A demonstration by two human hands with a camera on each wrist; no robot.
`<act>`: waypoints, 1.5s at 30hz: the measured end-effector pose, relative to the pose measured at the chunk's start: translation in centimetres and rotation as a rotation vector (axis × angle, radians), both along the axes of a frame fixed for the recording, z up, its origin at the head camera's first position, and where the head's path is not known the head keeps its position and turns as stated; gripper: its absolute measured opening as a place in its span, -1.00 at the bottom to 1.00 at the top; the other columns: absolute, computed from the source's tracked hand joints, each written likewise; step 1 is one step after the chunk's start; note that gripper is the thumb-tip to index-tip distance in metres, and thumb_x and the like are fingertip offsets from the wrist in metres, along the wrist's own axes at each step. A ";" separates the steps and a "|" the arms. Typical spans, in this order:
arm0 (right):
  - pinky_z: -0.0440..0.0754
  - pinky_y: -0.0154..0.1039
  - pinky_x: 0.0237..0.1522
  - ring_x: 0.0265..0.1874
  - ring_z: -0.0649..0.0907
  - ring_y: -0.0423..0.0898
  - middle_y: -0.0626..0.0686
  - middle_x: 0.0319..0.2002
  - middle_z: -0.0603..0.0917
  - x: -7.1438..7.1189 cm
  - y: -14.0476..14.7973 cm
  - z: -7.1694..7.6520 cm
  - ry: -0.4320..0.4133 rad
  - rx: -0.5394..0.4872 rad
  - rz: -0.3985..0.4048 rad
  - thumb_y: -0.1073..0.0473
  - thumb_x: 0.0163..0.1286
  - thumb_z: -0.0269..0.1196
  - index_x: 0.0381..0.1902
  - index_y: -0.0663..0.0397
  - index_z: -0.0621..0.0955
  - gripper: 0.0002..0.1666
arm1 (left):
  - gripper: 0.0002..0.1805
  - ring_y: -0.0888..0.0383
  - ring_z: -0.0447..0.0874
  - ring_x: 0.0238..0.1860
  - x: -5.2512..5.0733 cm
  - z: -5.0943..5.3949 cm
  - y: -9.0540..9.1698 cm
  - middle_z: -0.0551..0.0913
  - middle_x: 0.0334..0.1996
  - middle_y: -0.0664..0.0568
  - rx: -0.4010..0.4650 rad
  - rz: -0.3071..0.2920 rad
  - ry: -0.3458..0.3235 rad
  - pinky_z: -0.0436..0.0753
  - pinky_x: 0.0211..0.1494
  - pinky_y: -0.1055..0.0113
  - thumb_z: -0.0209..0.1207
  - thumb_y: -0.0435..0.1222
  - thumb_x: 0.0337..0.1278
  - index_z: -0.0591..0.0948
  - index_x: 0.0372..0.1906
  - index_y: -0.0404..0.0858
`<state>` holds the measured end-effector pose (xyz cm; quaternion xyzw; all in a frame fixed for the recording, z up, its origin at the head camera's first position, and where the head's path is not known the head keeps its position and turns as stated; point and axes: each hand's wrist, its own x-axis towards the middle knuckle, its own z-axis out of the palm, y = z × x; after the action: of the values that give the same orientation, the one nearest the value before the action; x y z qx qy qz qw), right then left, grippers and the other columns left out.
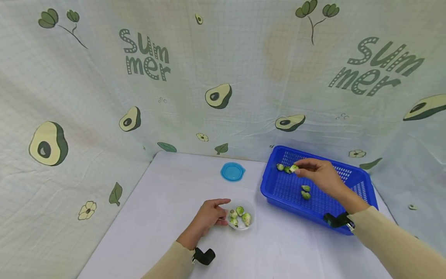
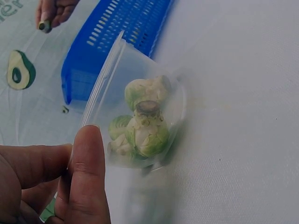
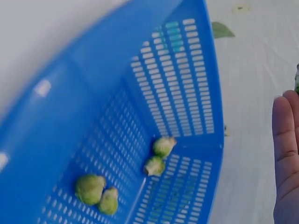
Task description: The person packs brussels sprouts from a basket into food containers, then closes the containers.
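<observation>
My left hand (image 1: 208,214) pinches the rim of a small clear plastic tub (image 1: 252,211) between thumb and fingers. Several Brussels sprouts (image 2: 147,133) lie inside the tub, which rests on the table. My right hand (image 1: 322,177) is above the blue basket (image 1: 285,201), pinching one Brussels sprout (image 1: 294,168) by the fingertips. In the right wrist view only part of that hand (image 3: 286,149) shows, at the right edge. More Brussels sprouts lie on the basket floor in two pairs, one pair (image 3: 159,156) near the corner and another (image 3: 91,189) farther along.
A round blue lid (image 1: 232,171) lies flat on the white table (image 1: 174,193), behind the tub. The basket has raised perforated walls and stands at the right. A printed cloth (image 1: 188,69) hangs along the back and sides.
</observation>
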<state>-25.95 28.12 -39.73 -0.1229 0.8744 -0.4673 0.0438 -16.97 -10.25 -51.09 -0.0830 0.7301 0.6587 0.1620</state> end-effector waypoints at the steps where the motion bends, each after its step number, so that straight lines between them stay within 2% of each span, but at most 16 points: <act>1: 0.78 -0.36 -0.09 -0.14 0.80 -0.26 0.09 0.01 0.81 0.2 -0.1 -0.1 0.005 -0.007 0.000 -0.10 0.48 0.38 0.25 0.12 0.68 -0.45 | -0.48 0.12 0.59 -0.40 0.0 0.0 0.0 0.56 -0.33 -0.10 0.000 0.000 -0.001 0.85 -0.28 0.30 0.21 -0.51 0.30 0.66 0.34 -0.22; 7: 0.80 -0.34 -0.10 -0.11 0.82 -0.10 0.09 -0.07 0.83 1.0 -1.2 -0.5 0.045 -0.079 0.031 0.05 0.48 0.39 0.17 0.21 0.71 -0.56 | -0.49 0.11 0.59 -0.39 -0.1 0.1 0.2 0.57 -0.31 -0.11 -0.009 0.002 0.003 0.85 -0.28 0.30 0.22 -0.50 0.32 0.66 0.35 -0.21; 19: 0.82 -0.35 -0.10 -0.18 0.81 -0.25 -0.10 -0.13 0.83 2.0 -2.8 -1.9 0.075 -0.189 0.058 0.19 0.48 0.38 0.13 0.34 0.69 -0.62 | -0.48 0.13 0.59 -0.40 -0.2 0.2 0.3 0.57 -0.33 -0.09 -0.001 0.001 -0.004 0.85 -0.28 0.31 0.21 -0.51 0.30 0.65 0.35 -0.22; 25: 0.83 -0.33 -0.07 -0.18 0.81 -0.22 -0.19 -0.18 0.81 2.4 -3.6 -3.2 0.059 -0.266 0.067 0.25 0.46 0.39 0.10 0.40 0.68 -0.64 | -0.47 0.14 0.58 -0.41 -0.3 0.2 0.3 0.57 -0.37 -0.06 0.013 -0.008 0.000 0.85 -0.29 0.31 0.20 -0.52 0.29 0.65 0.35 -0.23; 30: 0.83 -0.30 -0.04 -0.15 0.81 -0.18 -0.15 -0.16 0.82 3.3 -4.7 -4.2 0.045 -0.319 0.088 0.28 0.45 0.39 0.11 0.43 0.67 -0.63 | -0.47 0.13 0.58 -0.41 -0.2 0.2 0.2 0.57 -0.37 -0.07 0.005 -0.011 0.001 0.85 -0.29 0.30 0.21 -0.52 0.29 0.65 0.35 -0.23; 42: 0.83 -0.32 -0.13 -0.20 0.79 -0.25 0.06 -0.13 0.82 5.7 -7.8 -5.8 -0.006 -0.352 0.081 0.32 0.41 0.41 0.08 0.39 0.69 -0.66 | -0.46 0.14 0.57 -0.42 0.0 0.4 0.2 0.56 -0.39 -0.06 0.012 -0.017 -0.006 0.85 -0.28 0.31 0.20 -0.51 0.29 0.64 0.37 -0.23; 45: 0.80 -0.36 -0.17 -0.22 0.77 -0.26 0.07 -0.14 0.82 6.3 -8.6 -6.3 0.011 -0.348 0.078 0.33 0.39 0.42 0.05 0.37 0.71 -0.68 | -0.46 0.14 0.57 -0.42 0.0 0.5 0.1 0.56 -0.38 -0.05 0.016 -0.021 -0.007 0.85 -0.29 0.31 0.20 -0.52 0.30 0.62 0.38 -0.25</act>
<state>-19.68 19.54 -45.98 -0.1649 0.7751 -0.6089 0.0354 -16.94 -10.11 -50.64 -0.0762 0.7250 0.6625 0.1724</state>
